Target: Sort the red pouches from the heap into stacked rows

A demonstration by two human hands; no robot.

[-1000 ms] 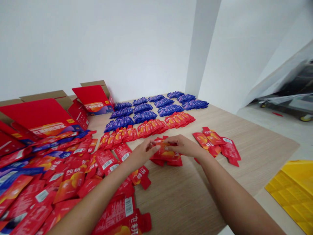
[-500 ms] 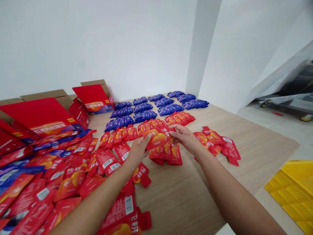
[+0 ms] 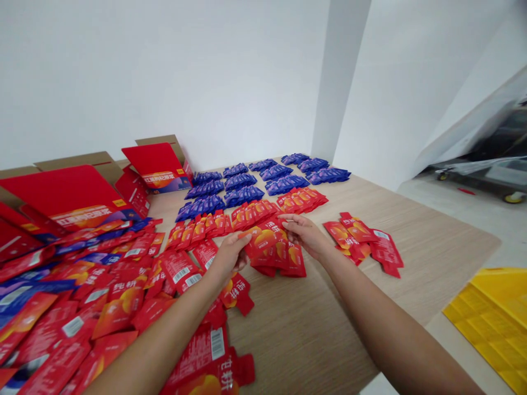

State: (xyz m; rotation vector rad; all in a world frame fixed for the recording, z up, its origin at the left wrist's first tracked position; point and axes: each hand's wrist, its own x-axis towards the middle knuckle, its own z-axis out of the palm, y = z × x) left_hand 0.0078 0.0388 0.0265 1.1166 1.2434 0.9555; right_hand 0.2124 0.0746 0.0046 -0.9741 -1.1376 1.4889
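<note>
A red sachet (image 3: pixel 265 240) with orange fruit printed on it is stretched between my two hands at the middle of the table. My left hand (image 3: pixel 230 255) pinches its left end, thumb on top. At its upper right end, my right hand (image 3: pixel 303 233) grips it with closed fingers. Directly under it lies a small overlapping row of red sachets (image 3: pixel 294 263), partly covered by the held one. Behind are overlapped rows of red sachets (image 3: pixel 302 200), and to the right a loose group of red sachets (image 3: pixel 356 236).
Overlapped rows of blue sachets (image 3: pixel 245 195) lie toward the wall. A mixed heap of red and blue sachets (image 3: pixel 123 296) covers the table's left. Open red cartons (image 3: pixel 74 189) stand behind the heap. Beyond the table's right edge are a yellow crate (image 3: pixel 489 323) and a wheeled cart (image 3: pixel 494 173).
The held sachet has come down slightly onto the small row beneath it and now lies more in line with it. My left hand has shifted slightly left and down.
</note>
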